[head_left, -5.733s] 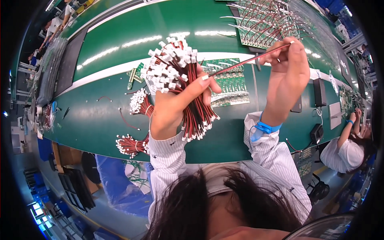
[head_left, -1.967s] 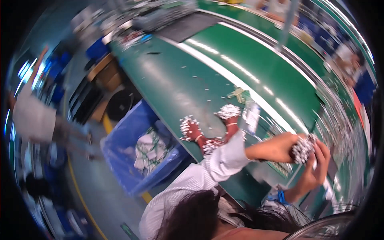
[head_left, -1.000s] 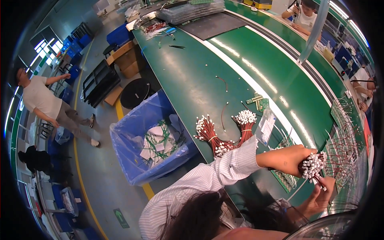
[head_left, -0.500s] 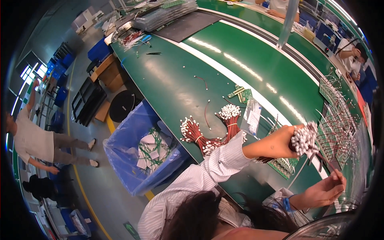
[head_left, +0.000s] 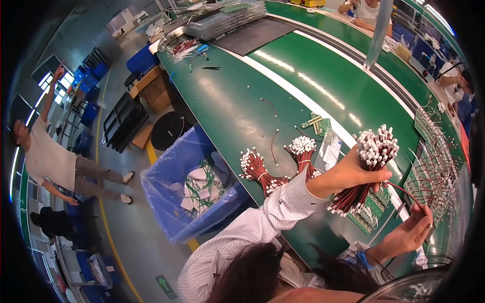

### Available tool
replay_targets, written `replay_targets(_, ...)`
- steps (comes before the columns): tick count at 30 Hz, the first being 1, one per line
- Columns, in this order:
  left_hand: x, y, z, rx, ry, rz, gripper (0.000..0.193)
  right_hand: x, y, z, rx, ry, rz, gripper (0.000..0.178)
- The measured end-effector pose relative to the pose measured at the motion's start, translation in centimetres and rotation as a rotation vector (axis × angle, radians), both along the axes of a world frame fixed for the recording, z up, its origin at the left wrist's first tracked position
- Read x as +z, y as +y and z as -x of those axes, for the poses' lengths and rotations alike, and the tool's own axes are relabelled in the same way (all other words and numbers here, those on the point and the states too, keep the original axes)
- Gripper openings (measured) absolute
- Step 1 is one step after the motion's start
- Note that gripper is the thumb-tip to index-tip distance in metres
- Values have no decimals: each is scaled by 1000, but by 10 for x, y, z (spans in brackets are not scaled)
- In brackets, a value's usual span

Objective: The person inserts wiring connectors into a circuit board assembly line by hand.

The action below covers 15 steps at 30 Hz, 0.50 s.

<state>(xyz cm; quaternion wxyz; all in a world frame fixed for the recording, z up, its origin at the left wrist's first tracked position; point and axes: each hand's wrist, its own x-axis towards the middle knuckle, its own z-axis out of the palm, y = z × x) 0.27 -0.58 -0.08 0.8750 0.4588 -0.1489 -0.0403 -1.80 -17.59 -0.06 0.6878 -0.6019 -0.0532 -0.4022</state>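
My left hand (head_left: 348, 174) is closed round a thick bundle of red-and-black wire leads (head_left: 376, 149), their white connectors fanned out above the fist and more ends hanging below it. Lower right, my right hand (head_left: 406, 235) pinches the end of a single red-and-black lead (head_left: 402, 190), which stretches up to the left thumb beside the bundle. Two tied bundles of similar leads, one nearer (head_left: 257, 169) and one beside my left sleeve (head_left: 304, 149), lie on the green table (head_left: 217, 96). Below the held bundle is a green circuit board panel (head_left: 371, 212).
A blue lined bin (head_left: 161, 209) with paper and green scraps stands left of the table. Boards with upright wires (head_left: 429, 166) crowd the right side. Small green boards (head_left: 317, 123) and a clear bag (head_left: 331, 149) lie ahead. A metal post (head_left: 379, 35) rises across the belt.
My left hand has turned the bundle more upright, showing its connectors and lower ends. The right hand still pinches the lead end, slightly higher. The view has shifted a little; a person at left raises an arm.
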Motion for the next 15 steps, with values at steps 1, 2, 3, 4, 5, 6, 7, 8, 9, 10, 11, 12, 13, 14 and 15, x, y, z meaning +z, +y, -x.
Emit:
replay_targets(1, 1, 2, 2, 5, -2, 0, 30, -1, 1, 0, 8, -9, 4, 30)
replay_targets(2, 2, 3, 3, 8, -4, 7, 22, -1, 1, -1, 15, -18, 9, 30)
replay_targets(3, 3, 4, 4, 9, -6, 15, 14, -1, 2, -1, 17, -20, 10, 30)
replay_targets(4, 1, 4, 4, 11, -7, 16, 14, -2, 3, -1, 46, -21, 8, 30)
replay_targets(5, -1, 4, 2, 32, -29, 14, 16, -1, 2, -1, 68, -23, 7, 29)
replay_targets(6, -2, 3, 0, 54, -51, 12, 17, -2, -2, 0, 63, -24, 9, 29)
replay_targets(7, -2, 4, 0, 75, -55, 5, 18, -5, -8, 0, 150, -24, 11, 27)
replay_targets(8, -2, 5, 0, 72, -56, 6, 18, -7, -13, 0, 237, -24, 12, 26)
replay_targets(9, -1, 7, 1, 137, -51, -25, 15, -8, -15, -1, 235, -26, 14, 26)
replay_targets(10, 1, 7, 1, 198, -45, -57, 13, -9, -19, -3, 268, -20, 25, 24)
replay_targets(11, 1, 8, 1, 242, -64, -64, 10, -9, -20, -3, 302, -15, 35, 22)
replay_targets(12, 2, 9, 1, 237, -65, -63, 10, -8, -20, -3, 297, -16, 36, 22)
replay_targets(13, 1, 10, 0, 234, -59, -58, 10, -7, -20, -5, 319, -4, 53, 20)
replay_targets(14, 1, 12, 0, 231, -54, -54, 13, -7, -20, -6, 340, 7, 69, 18)
replay_targets(15, 4, 14, 1, 242, -18, -71, 11, -6, -19, -7, 330, 8, 70, 18)
